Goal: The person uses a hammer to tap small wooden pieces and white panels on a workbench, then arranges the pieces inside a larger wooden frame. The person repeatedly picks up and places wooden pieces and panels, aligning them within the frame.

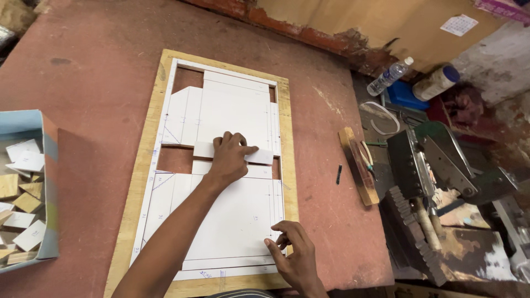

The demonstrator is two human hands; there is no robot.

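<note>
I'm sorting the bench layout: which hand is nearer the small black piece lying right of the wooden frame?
Right. The right hand rests at the frame's lower right edge, below the black piece; the left hand sits mid-frame.

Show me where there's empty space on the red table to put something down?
The widest bare patch of the red table lies between the cardboard box of scraps and the wooden frame. A narrower strip runs between the frame and the wooden block. The right edge is crowded with the metal machine and bottles. Both hands, left and right, press on the white board.
</note>
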